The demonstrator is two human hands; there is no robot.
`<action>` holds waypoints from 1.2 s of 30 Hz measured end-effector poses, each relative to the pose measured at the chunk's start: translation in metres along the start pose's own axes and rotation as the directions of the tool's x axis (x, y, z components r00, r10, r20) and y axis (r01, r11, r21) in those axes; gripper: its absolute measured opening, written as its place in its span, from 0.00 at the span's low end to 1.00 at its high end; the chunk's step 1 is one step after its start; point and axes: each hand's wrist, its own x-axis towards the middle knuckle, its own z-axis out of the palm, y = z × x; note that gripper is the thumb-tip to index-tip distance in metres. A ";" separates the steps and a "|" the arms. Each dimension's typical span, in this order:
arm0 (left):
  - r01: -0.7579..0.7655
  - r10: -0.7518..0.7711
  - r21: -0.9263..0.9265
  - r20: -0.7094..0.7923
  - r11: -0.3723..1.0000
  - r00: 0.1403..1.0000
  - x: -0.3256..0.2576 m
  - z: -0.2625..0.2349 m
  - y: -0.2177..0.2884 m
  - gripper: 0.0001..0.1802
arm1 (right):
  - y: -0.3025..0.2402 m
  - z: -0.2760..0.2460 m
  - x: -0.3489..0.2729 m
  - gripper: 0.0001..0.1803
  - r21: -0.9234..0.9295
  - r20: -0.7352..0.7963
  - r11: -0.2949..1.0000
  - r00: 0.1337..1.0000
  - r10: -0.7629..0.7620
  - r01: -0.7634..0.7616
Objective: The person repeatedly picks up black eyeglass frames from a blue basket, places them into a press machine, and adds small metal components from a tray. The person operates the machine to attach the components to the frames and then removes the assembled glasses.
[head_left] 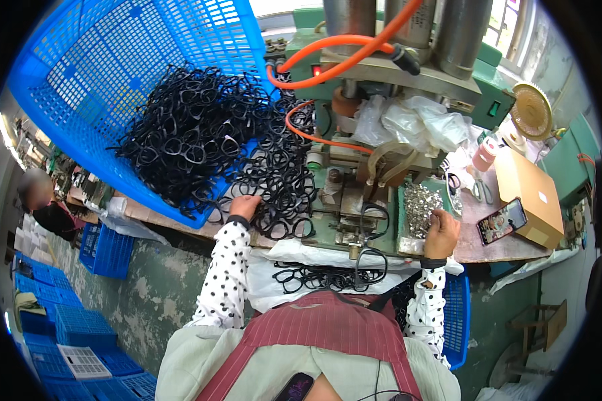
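Observation:
Closed fingers end my left hand point(244, 207), at the near left side of a loose heap of black eyeglass frames point(281, 180); what they hold, if anything, is hidden. My right hand point(441, 235) is pinched at the near right corner of a tray of small metal parts point(421, 207); anything between the fingertips is too small to name. Between my hands stands a green press machine point(344, 207). One black eyeglass frame point(370, 269) sits upright at its front, with dark rims just above. More black frames point(308, 277) lie on white sheeting by my lap.
A large blue basket point(60, 127) piled with black frames tilts at the left. An orange hose point(334, 80) loops before the press. Rightward are a phone point(502, 222), cardboard box point(525, 194), scissors point(480, 190) and pink bottle point(485, 154). A person point(53, 214) is far left.

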 end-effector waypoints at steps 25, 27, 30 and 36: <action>-0.994 0.941 -0.065 -0.322 0.092 0.108 -0.132 -0.031 0.260 0.23 | -0.171 -0.002 0.023 0.20 0.738 0.322 0.577 0.934 0.157 -0.351; -0.996 0.930 -0.075 -0.359 0.055 0.078 -0.139 -0.037 0.262 0.22 | -0.168 0.011 0.018 0.19 0.799 0.272 0.507 0.947 0.172 -0.322; -0.993 0.923 -0.121 -0.379 0.012 0.058 -0.137 -0.041 0.264 0.23 | -0.170 0.015 0.011 0.19 0.858 0.237 0.408 0.945 0.227 -0.313; -0.967 0.969 -0.253 -0.241 -0.017 0.046 -0.113 -0.028 0.266 0.26 | -0.083 0.003 0.037 0.22 0.124 -0.071 0.992 0.997 0.006 0.002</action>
